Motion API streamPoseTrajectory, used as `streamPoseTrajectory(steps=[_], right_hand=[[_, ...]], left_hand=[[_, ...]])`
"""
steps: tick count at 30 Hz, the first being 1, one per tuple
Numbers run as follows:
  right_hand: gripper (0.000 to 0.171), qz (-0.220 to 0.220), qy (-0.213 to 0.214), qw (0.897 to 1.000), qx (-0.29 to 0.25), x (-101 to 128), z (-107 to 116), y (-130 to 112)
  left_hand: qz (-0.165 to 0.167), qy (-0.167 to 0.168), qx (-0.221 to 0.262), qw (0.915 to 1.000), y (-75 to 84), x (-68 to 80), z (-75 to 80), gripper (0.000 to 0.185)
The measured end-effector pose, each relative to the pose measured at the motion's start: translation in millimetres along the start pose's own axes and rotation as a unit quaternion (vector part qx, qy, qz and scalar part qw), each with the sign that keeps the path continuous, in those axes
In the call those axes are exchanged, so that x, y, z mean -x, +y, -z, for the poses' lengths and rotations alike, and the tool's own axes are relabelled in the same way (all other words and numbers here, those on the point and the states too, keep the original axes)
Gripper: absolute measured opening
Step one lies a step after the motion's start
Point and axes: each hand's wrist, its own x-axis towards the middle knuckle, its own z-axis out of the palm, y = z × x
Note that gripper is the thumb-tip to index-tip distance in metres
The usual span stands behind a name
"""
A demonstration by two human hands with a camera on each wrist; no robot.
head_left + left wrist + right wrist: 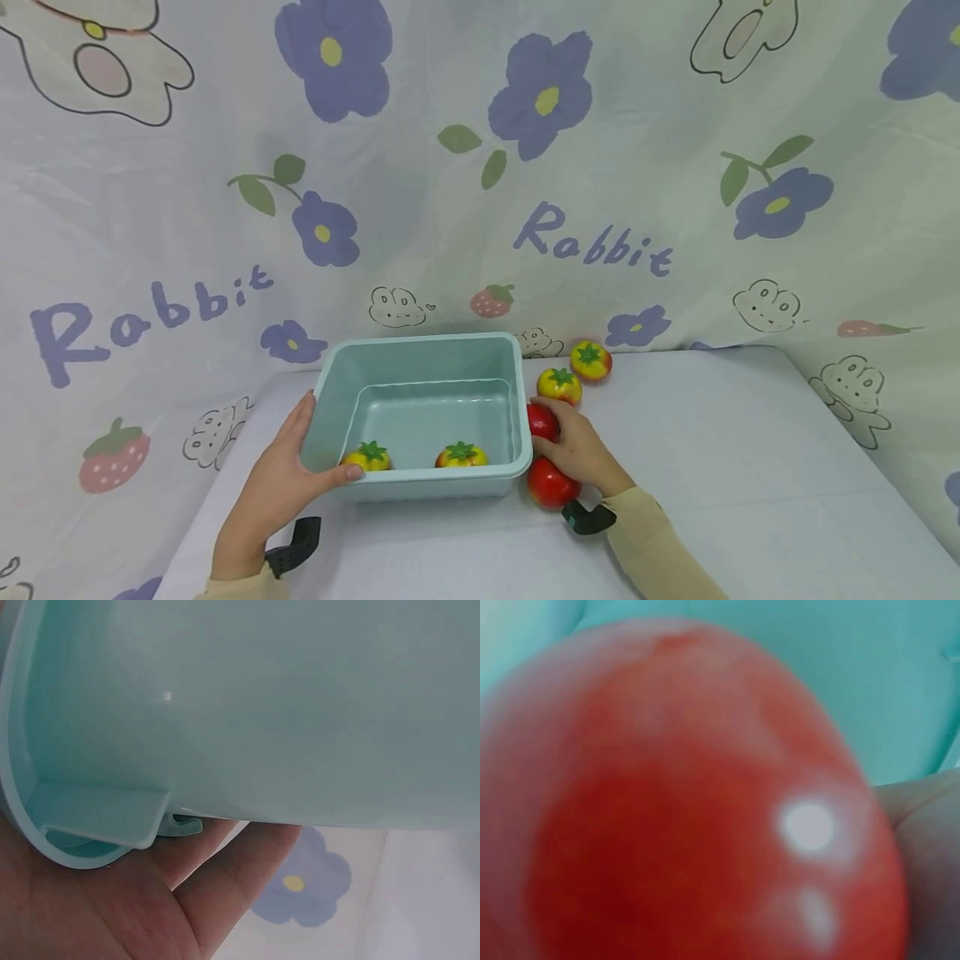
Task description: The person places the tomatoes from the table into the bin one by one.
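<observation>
The left hand [273, 487] is gripping the near-left corner of the pale green tub [420, 360], while the right hand [577, 450] is curling around a red tomato [542, 422] touching the tub's right wall.

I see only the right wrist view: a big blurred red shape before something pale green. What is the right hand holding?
Observer: In the head view the right hand curls over a red tomato lying on the table, beside the pale green tub.
Operator: Is there another red one?
Observer: Yes, a second red tomato lies just below that hand, near the tub's corner.
Operator: Is the tub empty?
Observer: No, two yellow-red tomatoes lie inside at the near wall.
Operator: And the left hand?
Observer: The left hand holds the tub's left near corner, thumb over the rim.
</observation>
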Motion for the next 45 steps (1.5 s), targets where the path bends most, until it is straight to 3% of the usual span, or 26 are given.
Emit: streamPoseTrajectory(steps=[21, 45], right_hand=[[0.068, -0.013, 0.014, 1.0, -0.01, 6, 14, -12], [0.064, 0.052, 0.047, 0.997, -0.031, 9, 32, -26]], left_hand=[[-0.004, 0.003, 0.0, 1.0, -1.3, -0.3, -0.9, 0.128], [-0.011, 0.005, 0.002, 0.9999, -2.2, -0.9, -0.5, 0.127]])
